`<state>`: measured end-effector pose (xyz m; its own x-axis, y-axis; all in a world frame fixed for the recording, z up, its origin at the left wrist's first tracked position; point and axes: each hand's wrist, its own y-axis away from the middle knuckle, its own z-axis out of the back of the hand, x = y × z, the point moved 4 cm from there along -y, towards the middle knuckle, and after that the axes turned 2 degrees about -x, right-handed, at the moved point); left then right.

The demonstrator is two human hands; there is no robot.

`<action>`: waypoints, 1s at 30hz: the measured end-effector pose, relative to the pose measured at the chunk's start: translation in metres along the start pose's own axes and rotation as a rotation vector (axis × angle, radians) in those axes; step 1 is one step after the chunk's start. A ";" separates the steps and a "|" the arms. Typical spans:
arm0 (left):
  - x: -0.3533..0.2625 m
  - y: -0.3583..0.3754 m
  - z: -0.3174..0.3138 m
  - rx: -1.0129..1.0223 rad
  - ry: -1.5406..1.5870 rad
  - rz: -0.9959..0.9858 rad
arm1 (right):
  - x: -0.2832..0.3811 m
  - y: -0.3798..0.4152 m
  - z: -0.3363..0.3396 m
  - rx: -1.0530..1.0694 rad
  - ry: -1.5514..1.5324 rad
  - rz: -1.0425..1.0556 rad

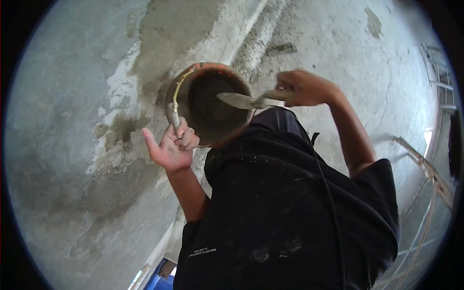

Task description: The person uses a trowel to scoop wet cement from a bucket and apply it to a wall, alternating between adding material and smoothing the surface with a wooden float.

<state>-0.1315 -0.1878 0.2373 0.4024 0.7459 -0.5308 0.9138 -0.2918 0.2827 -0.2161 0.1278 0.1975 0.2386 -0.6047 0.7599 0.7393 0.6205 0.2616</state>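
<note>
A round bucket (209, 68) with an orange-brown rim hangs in front of my body, its dark inside facing me. My left hand (173, 146) has its fingers curled round the grip of the bucket handle (178, 89), with the thumb sticking out to the side. In my right hand (304, 87) is a trowel (238, 100), gripped by its handle. The trowel's blade reaches over the bucket's right side, pointing left into the opening. What lies at the bottom of the bucket is too dark to make out.
A grey plastered wall (67, 96) with damp patches fills the left. A small dark flat piece (282, 49) lies beyond the bucket on the rough grey surface. Wooden poles (425, 166) lean at the right. Something blue (162, 278) shows at the bottom.
</note>
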 end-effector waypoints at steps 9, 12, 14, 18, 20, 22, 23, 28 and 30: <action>0.006 0.003 -0.005 -0.019 -0.161 0.063 | 0.036 -0.091 -0.078 0.236 0.120 -0.041; 0.005 0.006 -0.004 -0.110 -0.260 0.053 | 0.042 -0.108 -0.092 0.373 0.080 -0.113; 0.006 0.007 -0.006 -0.114 -0.298 0.082 | 0.039 -0.126 -0.108 0.396 0.016 -0.124; 0.002 0.012 0.001 -0.116 -0.348 0.095 | 0.055 -0.139 -0.125 0.452 0.120 0.156; 0.000 0.015 0.000 -0.071 -0.343 0.081 | 0.061 -0.132 -0.116 0.454 0.014 0.068; -0.001 0.018 -0.002 -0.129 -0.340 0.060 | 0.056 -0.127 -0.115 0.648 -0.360 -0.065; -0.003 0.020 -0.002 -0.174 -0.341 0.045 | 0.050 -0.126 -0.115 0.656 -0.351 -0.054; -0.021 0.031 0.015 -0.265 -0.242 -0.123 | 0.021 -0.102 -0.098 0.699 -0.868 -0.016; -0.025 0.041 0.027 -0.319 -0.125 -0.165 | 0.007 -0.083 -0.090 0.660 -0.973 -0.041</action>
<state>-0.1022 -0.2350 0.2407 0.2734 0.6825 -0.6778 0.9114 0.0414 0.4094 -0.2197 0.0271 0.1274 -0.5702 -0.1715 0.8034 0.1973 0.9207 0.3366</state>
